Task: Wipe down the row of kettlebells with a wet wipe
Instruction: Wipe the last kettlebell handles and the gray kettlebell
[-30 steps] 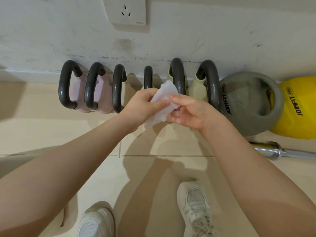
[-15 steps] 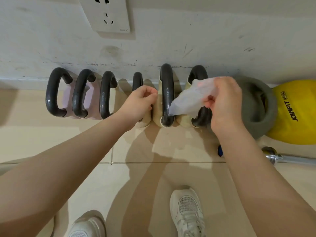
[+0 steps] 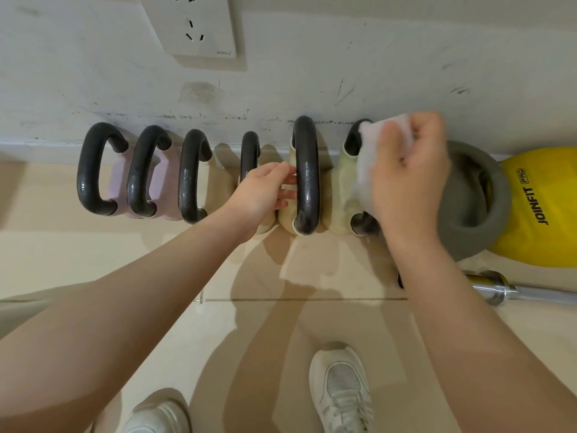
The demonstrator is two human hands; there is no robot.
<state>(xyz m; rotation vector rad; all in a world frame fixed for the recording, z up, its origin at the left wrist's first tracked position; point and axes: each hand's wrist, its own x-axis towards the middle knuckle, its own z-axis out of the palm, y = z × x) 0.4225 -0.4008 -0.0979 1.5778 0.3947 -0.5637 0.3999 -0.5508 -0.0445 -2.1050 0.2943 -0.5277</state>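
I see the wall point(image 3: 312, 73) backing the kettlebell row point(image 3: 193, 176) on the floor point(image 3: 78, 260), a grey kettlebell point(image 3: 468, 226) and yellow kettlebell point(image 3: 540, 214) crowding its right end. A steel bar point(image 3: 515, 292) lies nearer me. My right hand point(image 3: 409, 182) has its grip curled round the wet wipe point(image 3: 371, 157) on the sixth handle point(image 3: 354, 139); my left hand point(image 3: 259, 195) rests loose-fingered beside the fifth handle point(image 3: 307, 176)

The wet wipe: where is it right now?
In the head view, the wet wipe is right of centre, gripped in the right hand and draped over the sixth black kettlebell handle, beside the grey kettlebell.
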